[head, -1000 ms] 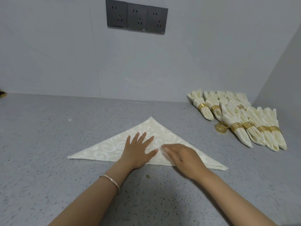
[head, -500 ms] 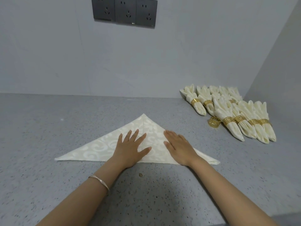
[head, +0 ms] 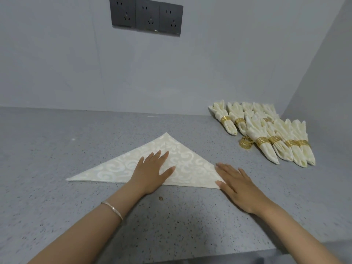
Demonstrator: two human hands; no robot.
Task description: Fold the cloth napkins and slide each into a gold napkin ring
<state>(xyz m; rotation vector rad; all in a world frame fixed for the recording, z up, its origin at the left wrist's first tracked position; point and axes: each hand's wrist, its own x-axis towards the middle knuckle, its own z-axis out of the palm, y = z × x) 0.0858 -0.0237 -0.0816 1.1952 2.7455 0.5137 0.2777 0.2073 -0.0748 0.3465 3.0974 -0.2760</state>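
Cream scroll-patterned cloth napkin (head: 122, 166), folded into a triangle, lies flat on the grey speckled stone worktop (head: 47, 149), long edge nearest the person. The left hand (head: 152, 172) presses its middle and the right hand (head: 236, 184) covers its right corner, each grip flat and uncurled. Worktop stretches wide leftward. A loose gold napkin ring (head: 246, 145) sits just beside the ringed cream napkins (head: 253, 130), far right.

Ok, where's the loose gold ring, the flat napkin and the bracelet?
loose gold ring (head: 246, 146): head view, on its patterned band.
flat napkin (head: 118, 167): head view, on its bare left half.
bracelet (head: 113, 208): head view, band on the left wrist.
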